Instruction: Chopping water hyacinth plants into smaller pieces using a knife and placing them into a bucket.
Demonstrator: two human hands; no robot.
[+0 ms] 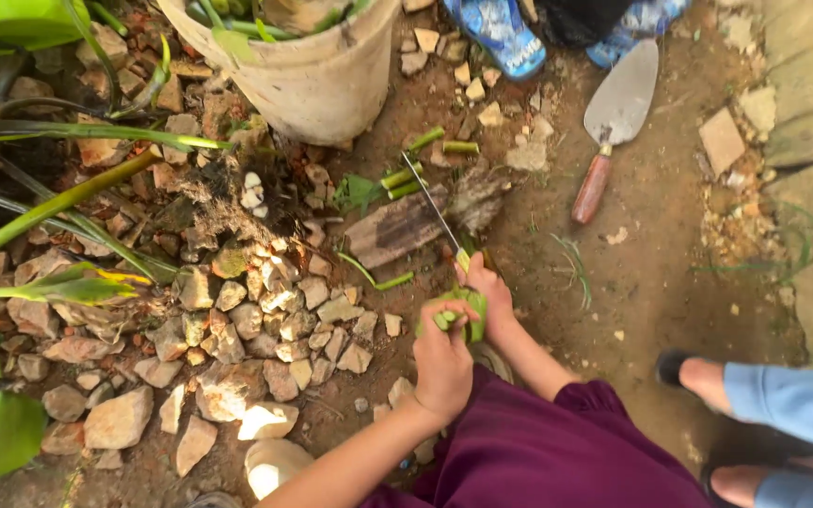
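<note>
Head camera, straight down, close.

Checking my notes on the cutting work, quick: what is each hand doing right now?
Left hand: closed around a bundle of green stems.
Right hand: closed on the handle of a knife, blade over the wooden block.

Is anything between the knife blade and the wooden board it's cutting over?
Nothing visible. The right hand holds the knife, its blade lying across the wooden board. The left hand grips the green stems, nearer the body, off the board.

Bucket (312, 75) top (and sandals (501, 33)) cropped
</note>
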